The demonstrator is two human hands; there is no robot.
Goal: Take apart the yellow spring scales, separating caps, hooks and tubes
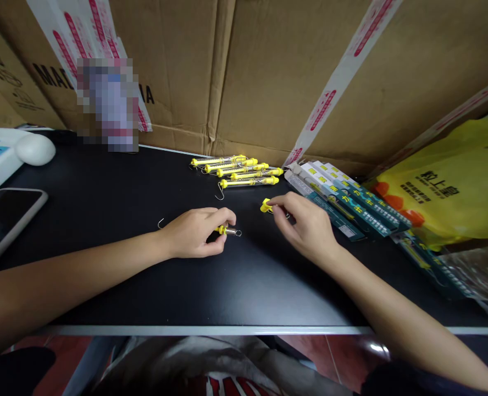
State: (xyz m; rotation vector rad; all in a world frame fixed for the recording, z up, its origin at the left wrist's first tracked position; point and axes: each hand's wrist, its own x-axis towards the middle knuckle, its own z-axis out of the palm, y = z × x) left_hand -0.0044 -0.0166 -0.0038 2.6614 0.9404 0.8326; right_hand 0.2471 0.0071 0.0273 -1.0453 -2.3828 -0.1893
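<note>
My left hand [200, 234] is closed around a spring scale [221, 230] low over the black table. A metal end with a small wire ring sticks out past its fingertips, and a wire hook shows behind the wrist; most of the tube is hidden in the hand. To the right, my right hand [310, 225] pinches a small yellow cap [265, 205], with a bit of wire showing below the fingers. The cap is apart from the scale. Behind the hands, several more spring scales [250, 181] with yellow ends and hooks lie side by side on the table.
Several teal and white boxes [351, 198] lie at the right, beside a yellow bag [445, 181]. A phone [9, 220] and a white device [0, 159] lie at the left. Large cardboard boxes [260, 71] form a wall behind the table [186, 297].
</note>
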